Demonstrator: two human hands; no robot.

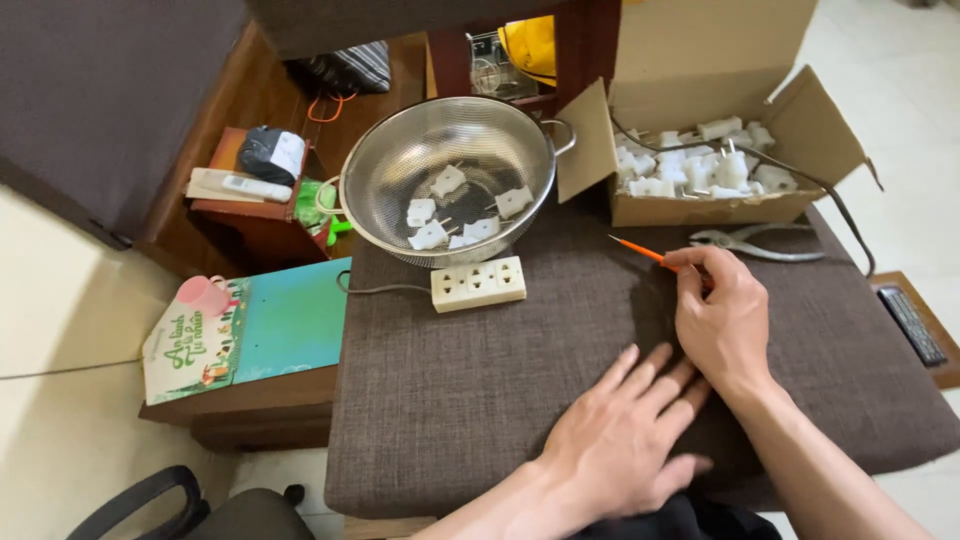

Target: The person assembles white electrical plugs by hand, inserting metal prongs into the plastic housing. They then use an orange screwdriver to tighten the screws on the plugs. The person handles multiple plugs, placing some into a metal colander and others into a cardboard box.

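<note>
Beside cushion [480,400] edge, right hand [722,322] gripping screwdriver [645,253]

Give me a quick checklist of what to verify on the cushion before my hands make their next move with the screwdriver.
1. Right hand grips orange screwdriver: ok.
2. Left hand flat on brown cushion, holding nothing: ok.
3. Pliers lie apart from the right hand: ok.
4. White plugs in cardboard box: ok.
5. Colander holds a few plugs, upright: ok.
6. Power strip connected to power: cannot tell.
</note>
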